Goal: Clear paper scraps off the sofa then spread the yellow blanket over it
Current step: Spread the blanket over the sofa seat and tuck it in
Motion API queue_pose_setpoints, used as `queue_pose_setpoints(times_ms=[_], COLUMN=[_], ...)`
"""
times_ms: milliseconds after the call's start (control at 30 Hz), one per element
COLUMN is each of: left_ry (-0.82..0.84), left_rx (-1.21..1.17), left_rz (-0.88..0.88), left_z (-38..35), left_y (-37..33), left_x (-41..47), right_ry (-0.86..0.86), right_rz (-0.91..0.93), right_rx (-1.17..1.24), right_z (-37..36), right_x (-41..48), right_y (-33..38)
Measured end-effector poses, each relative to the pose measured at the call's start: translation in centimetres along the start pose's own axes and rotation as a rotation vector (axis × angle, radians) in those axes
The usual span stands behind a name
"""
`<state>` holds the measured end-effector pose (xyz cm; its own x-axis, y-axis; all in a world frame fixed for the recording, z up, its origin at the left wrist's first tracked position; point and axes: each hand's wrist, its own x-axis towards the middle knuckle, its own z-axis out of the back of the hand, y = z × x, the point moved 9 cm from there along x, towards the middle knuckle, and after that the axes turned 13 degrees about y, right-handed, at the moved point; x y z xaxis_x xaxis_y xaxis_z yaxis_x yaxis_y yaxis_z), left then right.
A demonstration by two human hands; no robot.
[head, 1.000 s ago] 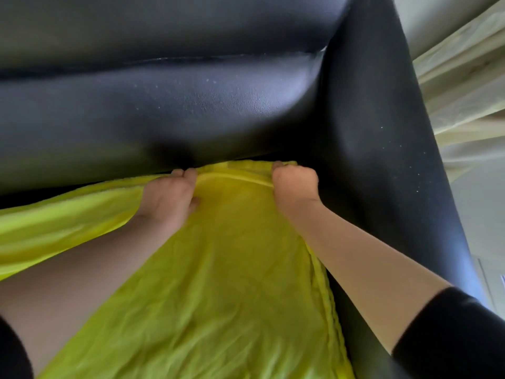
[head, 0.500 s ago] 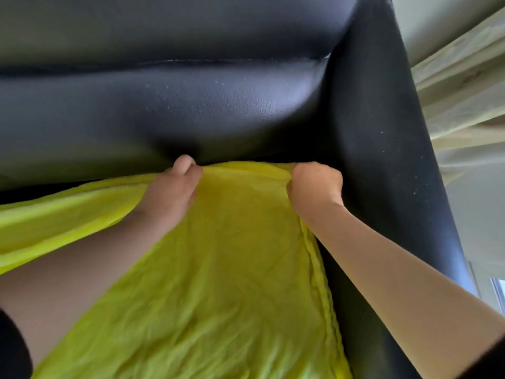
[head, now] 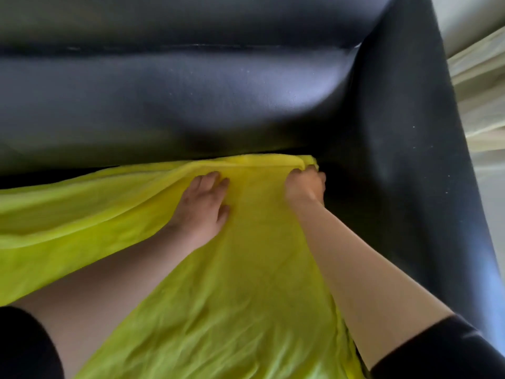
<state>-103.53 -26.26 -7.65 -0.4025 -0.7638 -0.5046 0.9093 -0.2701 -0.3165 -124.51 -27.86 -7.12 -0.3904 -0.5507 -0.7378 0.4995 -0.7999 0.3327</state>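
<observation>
This looks like a room in a home, most likely a living room. A black sofa (head: 218, 124) with a smooth, leather-like cover fills most of the view. Its padded backrest (head: 175, 83) runs across from 9 to 1 o'clock, and a broad armrest (head: 404, 160) comes down the side from 1 to 4 o'clock. A soft yellow blanket (head: 246, 296), an ordinary household cloth, lies over the seat from 6 to 9 o'clock. Beyond the armrest, at 2 to 3 o'clock, the folds of a pale curtain (head: 481, 91) hang in daylight below a plain light wall (head: 461, 17).
</observation>
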Motion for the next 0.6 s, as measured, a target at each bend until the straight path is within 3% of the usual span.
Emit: queue_pose_setpoints(times_ms=[100,233,333,500,600], left_ry=[-0.089,-0.304,-0.374,-0.381,-0.209], left_rx=[-0.101,-0.265,-0.274,-0.064,0.076], left_rz=[-0.058,0.062,0.211,0.395,0.373], left_z=[0.6,4.0,5.3,5.5,4.7], left_y=[0.0,5.5,13.4,25.1,31.2], left_x=[-1.8,-6.7,-13.0,-20.3,-21.4], right_ry=[0.036,-0.073,0.126,0.22,0.226], right_rz=[0.107,0.518,0.757,0.982,1.028], right_rx=[-0.233,-0.515,-0.593,-0.629,-0.773], right_z=[-2.4,-5.2,-12.0,-20.9,-25.8], right_x=[-1.9,-7.2,-12.2,-17.7,-19.0], right_y=[2.1,6.7,9.5,13.6,16.5])
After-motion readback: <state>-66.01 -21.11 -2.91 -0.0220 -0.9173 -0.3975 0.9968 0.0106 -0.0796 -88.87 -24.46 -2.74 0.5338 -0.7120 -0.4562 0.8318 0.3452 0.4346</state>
